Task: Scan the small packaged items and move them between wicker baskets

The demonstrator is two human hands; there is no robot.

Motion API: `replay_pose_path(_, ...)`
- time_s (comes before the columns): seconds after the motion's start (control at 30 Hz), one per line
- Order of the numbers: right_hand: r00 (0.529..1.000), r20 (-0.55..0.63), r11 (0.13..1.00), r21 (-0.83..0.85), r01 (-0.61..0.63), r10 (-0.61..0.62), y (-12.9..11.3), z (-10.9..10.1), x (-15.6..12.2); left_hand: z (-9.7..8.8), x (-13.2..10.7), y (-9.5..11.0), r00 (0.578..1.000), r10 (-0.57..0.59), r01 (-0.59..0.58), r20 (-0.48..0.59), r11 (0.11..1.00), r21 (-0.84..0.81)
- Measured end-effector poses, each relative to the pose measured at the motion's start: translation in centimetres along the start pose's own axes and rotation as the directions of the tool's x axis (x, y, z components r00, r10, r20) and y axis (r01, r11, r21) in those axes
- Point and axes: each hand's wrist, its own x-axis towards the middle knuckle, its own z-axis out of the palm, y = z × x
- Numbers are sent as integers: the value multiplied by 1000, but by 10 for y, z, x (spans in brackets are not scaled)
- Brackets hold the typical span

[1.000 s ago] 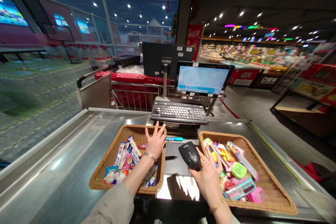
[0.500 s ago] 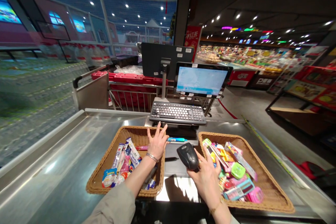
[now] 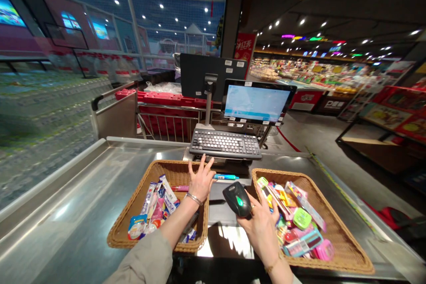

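My left hand (image 3: 202, 182), with a bracelet at the wrist, is above the far right part of the left wicker basket (image 3: 116, 226). It pinches one end of a slim blue stick-shaped pack (image 3: 226, 177) with a barcode; the other fingers are spread. My right hand (image 3: 261, 222) is wrapped round a black barcode scanner (image 3: 235, 199), whose green light is lit. The scanner's head points toward the blue pack, apart from it. Several small wrapped sweets (image 3: 156, 208) lie in the left basket. Colourful candy packs (image 3: 302, 218) fill much of the right wicker basket (image 3: 353, 248).
Both baskets stand on a steel counter (image 3: 80, 186). Beyond them are a black keyboard (image 3: 226, 143) and a lit screen (image 3: 256, 102). Behind the counter is a metal trolley (image 3: 169, 122) with red crates. Shop shelves fill the right background.
A green light has come on atop the scanner, which has shifted very slightly left. My left hand still holds the blue pack, hardly moved.
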Motion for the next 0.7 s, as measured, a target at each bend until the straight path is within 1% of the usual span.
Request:
replay_pose_path(0.13,1000,0,1000,0,0,0,3,-1,-1,0,3,2,1000,4,-4,0,1000,-6)
replay_pose_path(0.33,998,-52,999,-32,-44,42,11,-3,-1,0,10,10,1000,23,-23,1,999,-26)
replay_pose_path(0.47,996,-74,998,-45,-52,48,21,-6,-2,1,18,18,999,46,-46,8,998,-36)
replay_pose_path(0.57,991,-101,992,-78,-96,88,25,-10,-5,1,25,24,997,76,-75,13,996,-42)
replay_pose_path(0.7,988,-98,987,-93,-128,119,32,-15,-10,1,35,35,994,111,-110,20,992,-58)
